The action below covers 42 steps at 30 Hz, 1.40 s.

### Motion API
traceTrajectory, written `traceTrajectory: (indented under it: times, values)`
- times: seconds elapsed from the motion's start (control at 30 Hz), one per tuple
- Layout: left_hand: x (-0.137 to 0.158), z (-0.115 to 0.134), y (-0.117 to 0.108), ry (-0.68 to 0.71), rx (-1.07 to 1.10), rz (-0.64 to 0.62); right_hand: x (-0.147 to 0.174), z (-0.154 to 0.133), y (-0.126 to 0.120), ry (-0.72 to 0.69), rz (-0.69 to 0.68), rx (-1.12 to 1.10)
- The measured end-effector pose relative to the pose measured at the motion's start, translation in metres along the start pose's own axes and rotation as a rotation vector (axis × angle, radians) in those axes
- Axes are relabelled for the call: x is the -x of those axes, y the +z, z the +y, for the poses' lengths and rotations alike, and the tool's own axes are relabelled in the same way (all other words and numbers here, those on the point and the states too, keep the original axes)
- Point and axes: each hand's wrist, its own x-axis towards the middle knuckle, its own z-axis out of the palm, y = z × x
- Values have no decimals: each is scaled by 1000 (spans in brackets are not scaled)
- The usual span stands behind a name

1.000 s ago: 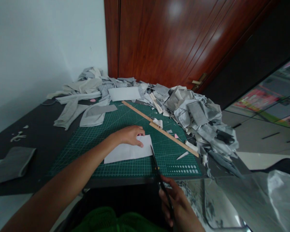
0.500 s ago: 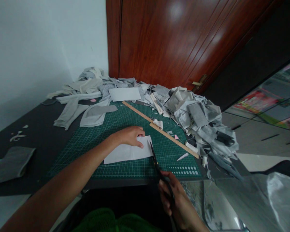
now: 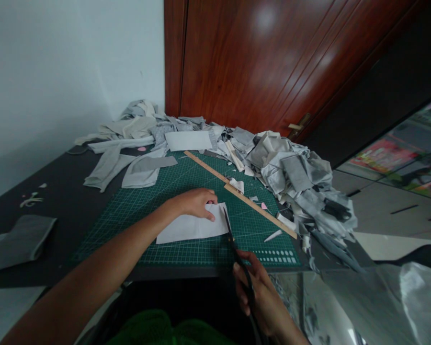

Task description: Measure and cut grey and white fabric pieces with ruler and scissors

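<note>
A white rectangular piece of fabric (image 3: 187,227) lies on the green cutting mat (image 3: 197,254). My left hand (image 3: 199,203) grips it at the far edge toward its right end, thumb on top and the other fingers curled, their tips partly hidden. My right hand (image 3: 256,287) is closed round the dark handles of a pair of scissors (image 3: 231,237). The scissor blades lie at the fabric's right end, pointing away from me, and look nearly closed. Whether the lower blade is under the fabric I cannot tell.
A wooden ruler (image 3: 249,205) lies diagonally behind the fabric. Heaped fabric scraps (image 3: 290,172) cover the right and back. Cut pieces (image 3: 141,175) lie at the back left, a folded grey cloth (image 3: 23,239) at far left. A small white pointed piece (image 3: 273,235) is right of the scissors.
The whole view has shifted slightly. The scissors and my right hand have moved a little left against the fabric's right end; my left hand keeps its place on the fabric.
</note>
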Motion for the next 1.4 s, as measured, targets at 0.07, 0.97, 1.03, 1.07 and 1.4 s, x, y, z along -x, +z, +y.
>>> traceTrajectory:
  times: [0.07, 0.97, 1.03, 1.07, 1.4]
  values:
    - [0, 0, 0, -3, 1, -1, 1, 2, -1, -10, 5, -1]
    - [-1, -1, 0, -21, 11, -7, 4, 4, 1, -62, 16, 30]
    - [0, 0, 0, -25, 7, -5, 4, 3, 1, -44, 32, -7]
    - [0, 1, 0, -27, 6, -2, 4, 2, 1, -24, 41, -30]
    - [0, 2, -1, -24, 35, -3, -11, -11, 2, 28, 30, -118]
